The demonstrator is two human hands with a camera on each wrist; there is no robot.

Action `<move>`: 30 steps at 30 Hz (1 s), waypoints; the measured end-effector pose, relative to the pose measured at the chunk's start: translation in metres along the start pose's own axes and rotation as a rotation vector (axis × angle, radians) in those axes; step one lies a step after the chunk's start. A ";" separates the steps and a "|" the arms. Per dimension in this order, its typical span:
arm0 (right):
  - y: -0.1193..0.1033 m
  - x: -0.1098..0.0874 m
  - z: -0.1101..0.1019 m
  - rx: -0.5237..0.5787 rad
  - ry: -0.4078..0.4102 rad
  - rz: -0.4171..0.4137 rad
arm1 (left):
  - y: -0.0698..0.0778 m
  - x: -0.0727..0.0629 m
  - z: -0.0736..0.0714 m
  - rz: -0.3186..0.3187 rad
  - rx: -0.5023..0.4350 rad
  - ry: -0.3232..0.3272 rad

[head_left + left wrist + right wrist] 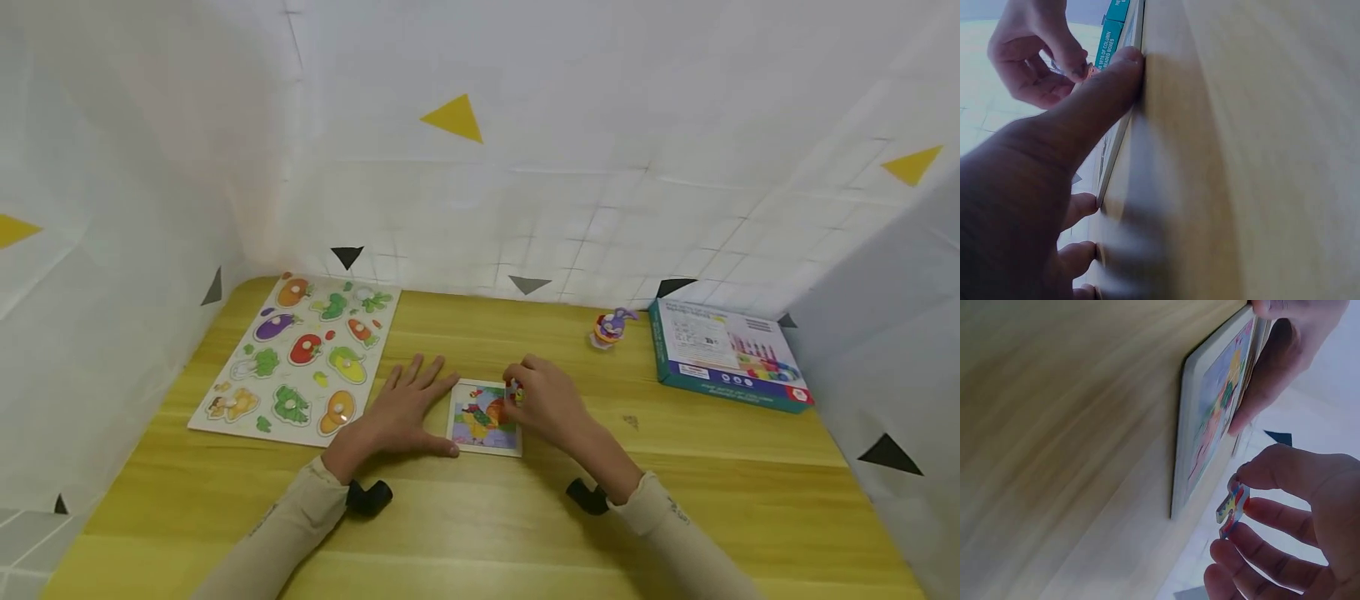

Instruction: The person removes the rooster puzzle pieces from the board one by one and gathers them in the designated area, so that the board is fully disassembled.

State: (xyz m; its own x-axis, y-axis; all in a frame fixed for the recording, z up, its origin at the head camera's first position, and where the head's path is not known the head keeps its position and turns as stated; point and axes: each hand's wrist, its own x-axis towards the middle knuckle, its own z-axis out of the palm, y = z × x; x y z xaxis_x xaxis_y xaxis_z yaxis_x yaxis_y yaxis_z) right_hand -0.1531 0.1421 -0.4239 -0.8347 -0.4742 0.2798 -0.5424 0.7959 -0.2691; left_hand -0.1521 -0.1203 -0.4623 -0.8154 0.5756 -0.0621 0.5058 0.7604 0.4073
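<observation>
A small framed jigsaw puzzle [480, 425] with a colourful picture lies flat on the table. My left hand [403, 412] rests spread at its left side, thumb by the lower left corner and a fingertip at the frame's left edge. Between thumb and fingers my right hand [550, 402] pinches a small multicoloured puzzle piece [1234, 507], held above the puzzle's upper right part. In the right wrist view that piece shows a notched edge, clear of the puzzle tray [1188, 419]. Both thumb and fingers of the right hand [1038, 53] also show in the left wrist view.
A vegetable peg board [311, 379] lies to the left, close to my left forearm. Behind and to the right stand a small purple rabbit toy [611, 327] and a teal-edged box [731, 357]. White sheeting [465, 208] rises along the wooden table's [480, 525] back.
</observation>
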 end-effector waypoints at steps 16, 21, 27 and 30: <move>0.032 -0.009 -0.010 -0.035 -0.026 0.061 | 0.000 0.000 0.000 -0.008 -0.005 -0.011; 0.040 -0.009 -0.011 -0.046 -0.065 0.081 | 0.002 0.001 -0.002 -0.006 -0.005 -0.010; 0.045 -0.010 -0.009 -0.038 -0.091 0.111 | 0.002 0.000 -0.002 0.006 0.001 -0.006; 0.047 -0.011 -0.007 -0.028 -0.091 0.110 | 0.001 0.000 -0.001 0.014 0.001 0.002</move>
State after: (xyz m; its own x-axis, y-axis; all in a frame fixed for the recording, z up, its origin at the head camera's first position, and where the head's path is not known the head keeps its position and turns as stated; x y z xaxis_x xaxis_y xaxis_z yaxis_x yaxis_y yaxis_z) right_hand -0.1687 0.1877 -0.4338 -0.8949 -0.4146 0.1650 -0.4452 0.8547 -0.2671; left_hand -0.1520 -0.1196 -0.4610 -0.8089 0.5854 -0.0551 0.5173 0.7529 0.4069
